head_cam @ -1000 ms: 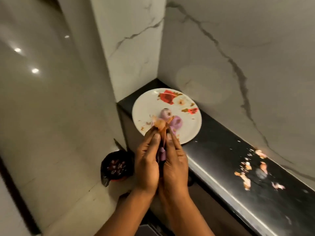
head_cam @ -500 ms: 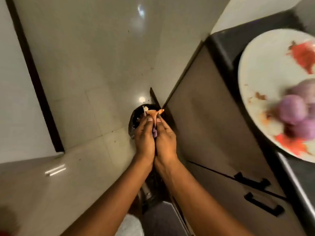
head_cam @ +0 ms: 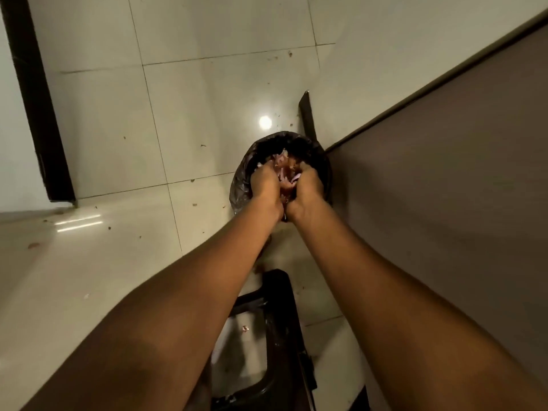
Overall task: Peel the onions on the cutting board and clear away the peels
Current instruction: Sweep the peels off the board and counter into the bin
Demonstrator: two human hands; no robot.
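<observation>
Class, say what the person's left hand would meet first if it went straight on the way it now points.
Probably the pink onion peels inside the round black-bagged bin; the left hand points into it, depth unclear.

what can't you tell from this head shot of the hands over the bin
- Head view: whether the left hand and right hand grip the peels or are letting go; the fingertips curl out of sight.
- Bin contents: hidden by both hands.
- Onions and countertop: outside the frame.
- Black object below: cut off by the arms and bottom edge.
</observation>
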